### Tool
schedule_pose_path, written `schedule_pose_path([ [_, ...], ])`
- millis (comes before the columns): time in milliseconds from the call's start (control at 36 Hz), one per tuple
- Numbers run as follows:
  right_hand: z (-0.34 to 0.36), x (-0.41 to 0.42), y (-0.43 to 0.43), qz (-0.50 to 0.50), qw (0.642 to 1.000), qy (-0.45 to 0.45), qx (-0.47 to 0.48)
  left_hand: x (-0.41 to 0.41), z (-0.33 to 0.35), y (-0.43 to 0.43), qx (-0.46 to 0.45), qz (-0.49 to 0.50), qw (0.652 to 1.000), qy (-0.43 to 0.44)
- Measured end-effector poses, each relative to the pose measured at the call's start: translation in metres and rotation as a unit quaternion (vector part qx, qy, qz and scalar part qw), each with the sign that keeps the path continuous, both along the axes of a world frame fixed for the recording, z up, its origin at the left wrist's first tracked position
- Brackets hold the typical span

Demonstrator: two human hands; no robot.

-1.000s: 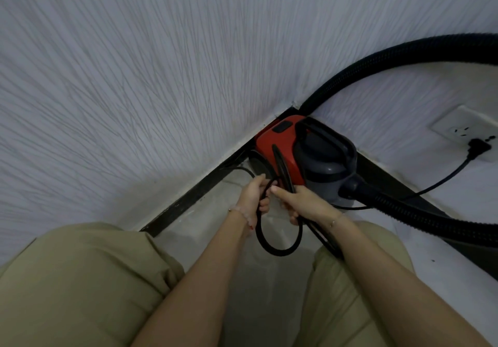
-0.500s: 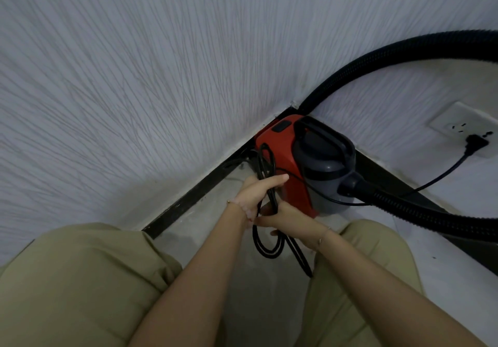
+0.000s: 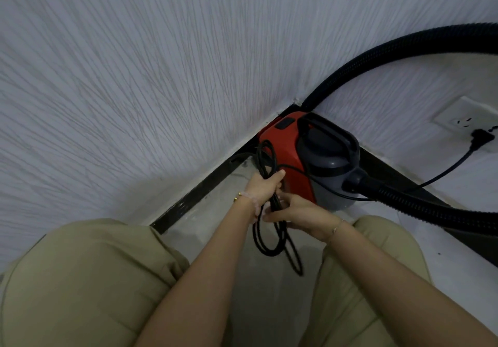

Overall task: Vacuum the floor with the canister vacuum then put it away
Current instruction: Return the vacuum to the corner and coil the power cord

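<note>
Canister vacuum (image 3: 285, 141) cornered, hose (image 3: 404, 47) arching around, cord (image 3: 265, 241) plugged into socket (image 3: 463, 118)

A single wide-angle view from the person's head looks forward and steeply down into a room corner (image 3: 296, 101). The knees (image 3: 80, 279) fill the bottom edge, the left hand (image 3: 265, 185) and right hand (image 3: 296, 210) sit close at mid-frame, the vacuum (image 3: 285, 158) just beyond.
</note>
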State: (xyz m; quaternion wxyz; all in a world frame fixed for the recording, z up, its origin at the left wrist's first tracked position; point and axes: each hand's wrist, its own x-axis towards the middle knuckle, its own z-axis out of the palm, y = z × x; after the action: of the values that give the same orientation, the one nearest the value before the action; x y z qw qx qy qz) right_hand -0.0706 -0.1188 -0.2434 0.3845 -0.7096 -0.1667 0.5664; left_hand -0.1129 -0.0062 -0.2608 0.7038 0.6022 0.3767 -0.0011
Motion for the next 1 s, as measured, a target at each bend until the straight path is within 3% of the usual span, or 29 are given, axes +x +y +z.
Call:
schedule_pose_path([
  [139,0.009,0.026,-0.007,-0.092,0.996,0.0,-0.01,-0.003,0.008,0.009,0.252,-0.14,0.958,-0.008],
  [250,0.014,0.047,-0.007,-0.29,0.95,-0.115,0.026,-0.008,0.008,0.022,0.435,-0.22,0.873,0.041],
  [306,0.016,0.056,-0.004,-0.333,0.925,-0.176,0.05,-0.01,0.005,0.025,0.497,-0.26,0.825,0.059],
  [389,0.022,0.063,0.005,-0.298,0.93,-0.206,0.069,-0.011,-0.008,0.026,0.554,-0.375,0.739,0.085],
  [472,0.024,0.067,0.016,-0.197,0.957,-0.205,0.055,-0.015,-0.014,0.026,0.586,-0.458,0.662,0.093],
  [583,0.015,0.059,0.032,-0.099,0.985,-0.137,0.022,-0.026,-0.013,0.022,0.655,-0.424,0.626,0.01],
  [667,0.0,0.055,0.037,-0.071,0.991,-0.114,0.008,-0.029,-0.021,0.02,0.725,-0.378,0.574,-0.047],
  [806,-0.009,0.053,0.041,-0.026,0.992,-0.121,-0.012,-0.025,-0.014,0.021,0.728,-0.428,0.533,-0.047],
  [917,-0.011,0.061,0.049,-0.034,0.994,-0.105,-0.016,-0.021,-0.016,0.031,0.729,-0.503,0.456,-0.087],
  [1000,-0.009,0.062,0.062,-0.042,0.996,-0.072,-0.02,-0.013,-0.022,0.034,0.757,-0.52,0.372,-0.136],
])
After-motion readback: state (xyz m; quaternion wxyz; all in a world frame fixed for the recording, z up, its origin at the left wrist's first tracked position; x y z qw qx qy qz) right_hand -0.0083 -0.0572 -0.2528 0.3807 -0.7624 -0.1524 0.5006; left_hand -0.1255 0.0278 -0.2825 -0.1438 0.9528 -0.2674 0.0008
